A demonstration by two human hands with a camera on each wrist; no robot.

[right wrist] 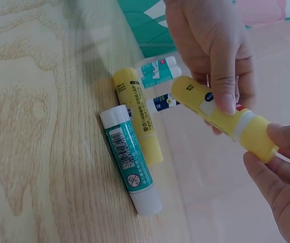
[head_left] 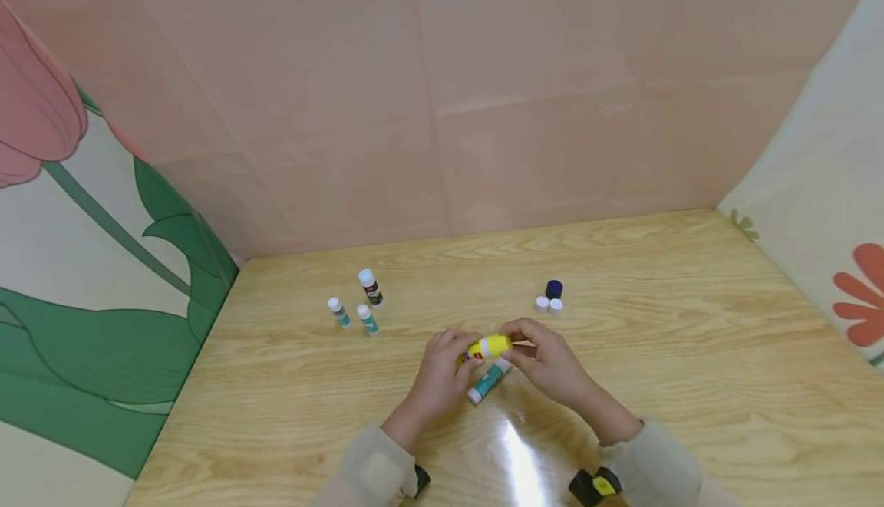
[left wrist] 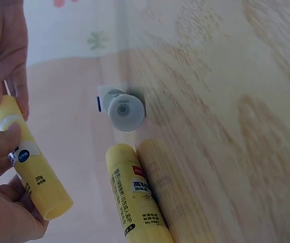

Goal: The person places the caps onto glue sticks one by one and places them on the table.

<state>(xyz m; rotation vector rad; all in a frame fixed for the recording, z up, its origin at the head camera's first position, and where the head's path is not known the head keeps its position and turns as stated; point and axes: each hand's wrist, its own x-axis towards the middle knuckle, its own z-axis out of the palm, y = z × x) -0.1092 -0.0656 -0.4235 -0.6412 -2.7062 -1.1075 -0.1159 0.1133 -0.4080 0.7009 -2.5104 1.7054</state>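
Note:
A yellow glue stick (head_left: 492, 346) is held between both hands, tilted. My left hand (head_left: 442, 365) grips its printed body, thumb on the label in the right wrist view. My right hand (head_left: 549, 361) pinches its yellow cap end (right wrist: 258, 136) with thumb and fingers. On the table below lies a teal glue stick (head_left: 489, 381) with white ends. A second yellow glue stick (right wrist: 137, 114) lies beside it in the right wrist view; in the head view it is hidden by the hands and the held stick.
Toward the left stand two small teal glue sticks (head_left: 339, 313) and a dark-labelled glue stick (head_left: 371, 288), all with white tops. Behind the right hand sit a navy cap (head_left: 554, 289) and two white caps (head_left: 542, 304). A pinkish backdrop (head_left: 442, 146) rises at the wooden table's (head_left: 691, 323) far edge.

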